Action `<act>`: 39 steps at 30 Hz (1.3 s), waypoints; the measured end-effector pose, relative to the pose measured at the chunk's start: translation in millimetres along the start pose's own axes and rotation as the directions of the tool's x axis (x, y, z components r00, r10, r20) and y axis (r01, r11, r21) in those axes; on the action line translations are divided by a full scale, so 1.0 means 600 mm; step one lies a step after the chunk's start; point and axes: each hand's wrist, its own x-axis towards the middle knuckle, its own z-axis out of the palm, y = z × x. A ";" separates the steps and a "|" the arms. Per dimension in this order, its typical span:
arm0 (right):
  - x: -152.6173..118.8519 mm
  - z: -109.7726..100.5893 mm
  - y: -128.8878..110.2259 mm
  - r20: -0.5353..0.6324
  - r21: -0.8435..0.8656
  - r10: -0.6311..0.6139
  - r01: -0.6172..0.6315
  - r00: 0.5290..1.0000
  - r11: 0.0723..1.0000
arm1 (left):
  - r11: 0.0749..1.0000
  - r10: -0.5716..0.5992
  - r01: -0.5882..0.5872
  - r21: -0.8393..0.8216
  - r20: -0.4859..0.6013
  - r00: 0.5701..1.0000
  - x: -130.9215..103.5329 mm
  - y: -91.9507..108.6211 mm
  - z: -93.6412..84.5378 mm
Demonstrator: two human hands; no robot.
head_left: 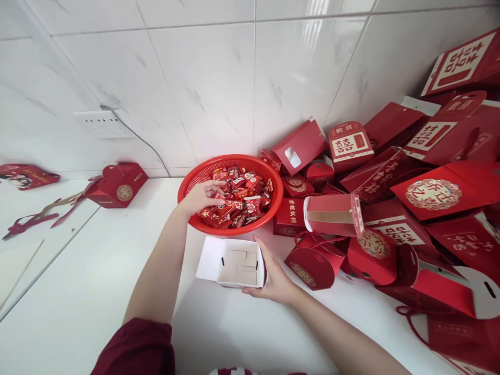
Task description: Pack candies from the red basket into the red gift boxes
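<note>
My left hand reaches over the near left rim of a round red plastic basket. Its fingers are spread and rest over the wrapped candies heaped inside, mostly in red wrappers. Whether the fingertips touch a candy is hard to make out. Just in front of the basket, my right hand grips a small paper gift box by its right side, thumb near and fingers behind. The box's open top faces me, and its white inside holds nothing. A white flap sticks out on its left.
A large pile of red gift boxes fills the right side against the tiled wall. At the left stand a closed red box, ribbons and a red packet. A cable runs down from a wall socket.
</note>
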 end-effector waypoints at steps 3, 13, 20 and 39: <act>0.000 0.000 -0.002 0.004 -0.006 0.010 -0.010 1.000 1.000 | 0.992 0.007 -0.016 -0.127 -0.071 0.997 0.001 -0.003 -0.006; 0.000 -0.002 -0.005 -0.004 -0.048 -0.005 0.005 1.000 0.999 | 0.975 -0.029 0.106 -0.197 0.359 0.933 -0.107 0.082 0.050; -0.001 -0.004 -0.016 0.011 -0.056 0.042 -0.041 0.999 0.998 | 0.959 0.094 -0.126 0.255 0.133 0.987 -0.150 0.124 0.072; -0.003 -0.002 -0.006 0.011 -0.072 0.032 -0.031 0.999 0.997 | 0.724 -0.290 0.029 0.690 0.266 0.919 0.019 0.005 0.033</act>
